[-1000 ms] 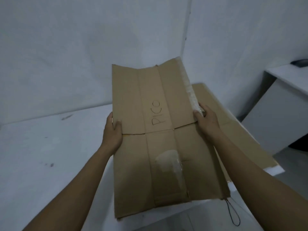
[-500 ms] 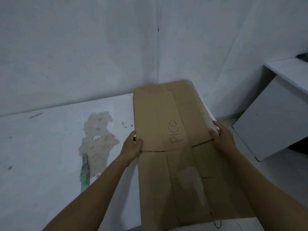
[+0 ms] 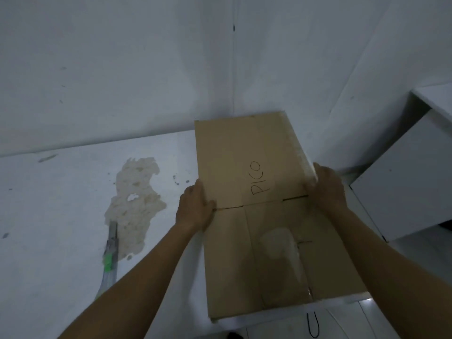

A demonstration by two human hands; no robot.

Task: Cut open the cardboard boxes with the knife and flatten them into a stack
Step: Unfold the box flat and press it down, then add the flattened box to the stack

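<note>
A flattened brown cardboard box (image 3: pixel 247 157) marked "PICO" lies on the right end of the white table (image 3: pixel 61 192), over other flattened cardboard whose edge shows at its near end. My left hand (image 3: pixel 194 207) grips its left edge, thumb on top. My right hand (image 3: pixel 326 185) grips its right edge by the taped strip. A utility knife (image 3: pixel 110 250) with a green slider lies on the table to the left, untouched.
A brownish stain (image 3: pixel 137 199) marks the table beside the knife. White walls meet in a corner behind the table. A white cabinet (image 3: pixel 403 187) stands to the right. A black cord loop (image 3: pixel 313 326) hangs below the table's near edge.
Both hands have lowered the "PICO" cardboard from a raised tilt down flat onto the stack at the right end of the table. The view swung left, bringing the knife and stain into sight.
</note>
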